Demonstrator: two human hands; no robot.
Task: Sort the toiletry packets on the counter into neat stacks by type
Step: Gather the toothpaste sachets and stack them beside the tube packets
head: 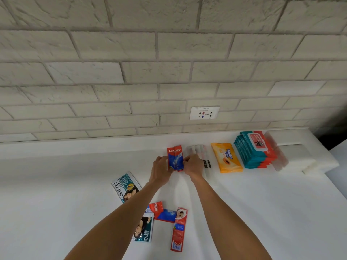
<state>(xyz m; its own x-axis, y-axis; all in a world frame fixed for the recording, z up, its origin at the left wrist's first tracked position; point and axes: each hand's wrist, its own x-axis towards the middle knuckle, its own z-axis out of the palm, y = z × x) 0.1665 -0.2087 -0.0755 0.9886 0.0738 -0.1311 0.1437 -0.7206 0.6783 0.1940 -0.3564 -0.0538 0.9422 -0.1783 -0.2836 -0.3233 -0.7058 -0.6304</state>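
Red Colgate sachets [175, 158], two, sit pinched between left hand [161, 170] and right hand [193, 166], two loose sachets [178, 229] nearer.

Toiletry packets, partly sorted.
Colgate sachets [175, 157] held between left hand [161, 168] and right hand [193, 165]; loose toothpaste sachets [179, 229] and shampoo sachets [124, 186] lie nearer, by the forearms; wipes packs [253, 151] stacked rightward.

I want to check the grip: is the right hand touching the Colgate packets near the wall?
Touching. Head view: the right hand pinches the right edge of the Colgate packets.

Red-blue toothpaste sachets [175, 158]; orange wipes pack [227, 158]; teal wipes stack [253, 150]; white counter [56, 184].
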